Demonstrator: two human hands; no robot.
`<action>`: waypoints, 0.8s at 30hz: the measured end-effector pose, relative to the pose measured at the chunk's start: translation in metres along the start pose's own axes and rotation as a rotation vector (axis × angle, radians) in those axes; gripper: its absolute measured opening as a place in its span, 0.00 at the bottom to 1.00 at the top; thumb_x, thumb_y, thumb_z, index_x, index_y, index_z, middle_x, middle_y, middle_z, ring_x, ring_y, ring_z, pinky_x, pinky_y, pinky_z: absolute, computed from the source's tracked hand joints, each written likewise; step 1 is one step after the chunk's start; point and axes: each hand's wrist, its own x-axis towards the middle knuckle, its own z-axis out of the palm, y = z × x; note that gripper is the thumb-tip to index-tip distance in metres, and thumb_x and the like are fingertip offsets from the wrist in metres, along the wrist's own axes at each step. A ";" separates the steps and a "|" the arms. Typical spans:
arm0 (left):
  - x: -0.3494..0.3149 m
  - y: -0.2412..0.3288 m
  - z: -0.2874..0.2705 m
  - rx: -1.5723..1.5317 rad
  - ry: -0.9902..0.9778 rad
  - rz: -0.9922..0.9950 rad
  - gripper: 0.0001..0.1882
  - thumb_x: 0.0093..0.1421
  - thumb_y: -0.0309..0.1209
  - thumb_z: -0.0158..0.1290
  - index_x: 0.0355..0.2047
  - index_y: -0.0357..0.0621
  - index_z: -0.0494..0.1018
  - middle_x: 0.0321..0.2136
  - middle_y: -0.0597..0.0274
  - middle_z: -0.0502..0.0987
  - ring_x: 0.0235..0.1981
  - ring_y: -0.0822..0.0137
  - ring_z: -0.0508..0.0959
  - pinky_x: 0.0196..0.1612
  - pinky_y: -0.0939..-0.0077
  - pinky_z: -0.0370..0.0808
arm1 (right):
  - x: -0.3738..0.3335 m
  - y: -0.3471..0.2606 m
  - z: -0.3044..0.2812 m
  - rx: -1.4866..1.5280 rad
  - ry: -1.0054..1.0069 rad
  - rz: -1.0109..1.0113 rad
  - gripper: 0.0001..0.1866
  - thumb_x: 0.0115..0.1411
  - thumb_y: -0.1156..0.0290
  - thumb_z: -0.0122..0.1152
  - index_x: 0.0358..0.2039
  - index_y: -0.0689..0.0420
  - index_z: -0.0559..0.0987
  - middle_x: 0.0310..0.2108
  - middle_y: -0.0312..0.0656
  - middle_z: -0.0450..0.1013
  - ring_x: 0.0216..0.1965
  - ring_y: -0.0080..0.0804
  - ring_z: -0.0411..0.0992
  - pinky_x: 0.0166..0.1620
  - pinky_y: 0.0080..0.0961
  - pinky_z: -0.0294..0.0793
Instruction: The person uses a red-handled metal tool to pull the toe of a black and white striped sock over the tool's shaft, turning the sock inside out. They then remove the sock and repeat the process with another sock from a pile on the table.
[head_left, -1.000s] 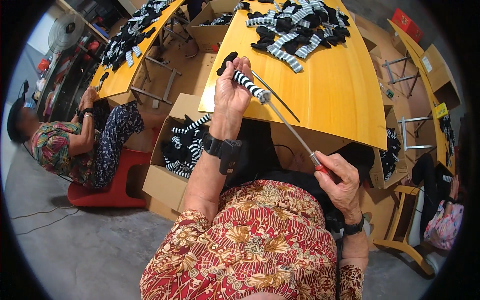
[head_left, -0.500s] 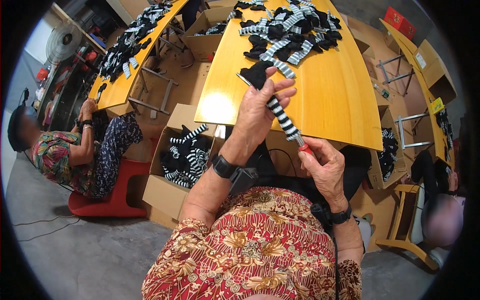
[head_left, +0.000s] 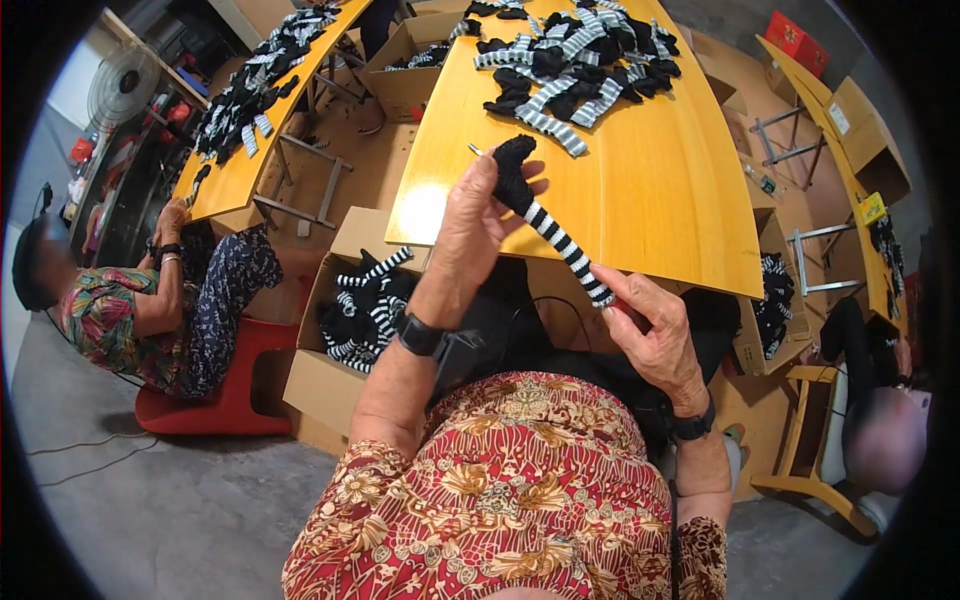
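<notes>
Left hand (head_left: 474, 212), half-curled, and right hand (head_left: 655, 332), pinching, grip black-and-white striped knitted tube (head_left: 545, 227); black end points far left, axis diagonal.

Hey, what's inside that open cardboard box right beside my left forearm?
The cardboard box holds a jumbled heap of knitted items, black with black-and-white stripes. The heap covers the bottom, and your left forearm hides part of the right side; I can't see there.
</notes>
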 end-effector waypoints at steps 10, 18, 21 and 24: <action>-0.002 -0.009 0.010 0.177 0.073 0.103 0.20 0.66 0.33 0.49 0.54 0.35 0.67 0.46 0.52 0.77 0.45 0.63 0.79 0.47 0.74 0.78 | 0.000 0.006 0.009 0.080 0.075 0.054 0.24 0.55 0.82 0.55 0.55 0.58 0.73 0.27 0.39 0.68 0.25 0.23 0.66 0.32 0.18 0.68; -0.002 -0.029 0.031 0.076 0.144 0.149 0.17 0.67 0.33 0.47 0.51 0.35 0.68 0.46 0.52 0.77 0.45 0.64 0.79 0.48 0.73 0.77 | -0.011 -0.001 0.038 0.419 0.240 0.295 0.23 0.58 0.80 0.53 0.56 0.61 0.72 0.27 0.38 0.68 0.26 0.20 0.65 0.30 0.16 0.66; -0.002 -0.038 0.037 0.084 0.135 0.147 0.16 0.67 0.33 0.47 0.51 0.35 0.68 0.46 0.52 0.77 0.45 0.64 0.79 0.48 0.73 0.77 | -0.001 0.007 0.035 -0.012 0.277 -0.013 0.23 0.58 0.81 0.53 0.56 0.61 0.72 0.26 0.38 0.67 0.25 0.19 0.64 0.28 0.18 0.66; 0.002 -0.020 0.020 0.314 0.101 0.056 0.17 0.66 0.34 0.49 0.50 0.35 0.69 0.43 0.53 0.78 0.44 0.65 0.79 0.48 0.73 0.76 | -0.002 0.010 0.019 -0.108 0.203 -0.069 0.26 0.53 0.85 0.55 0.55 0.61 0.73 0.26 0.40 0.66 0.23 0.25 0.65 0.28 0.21 0.67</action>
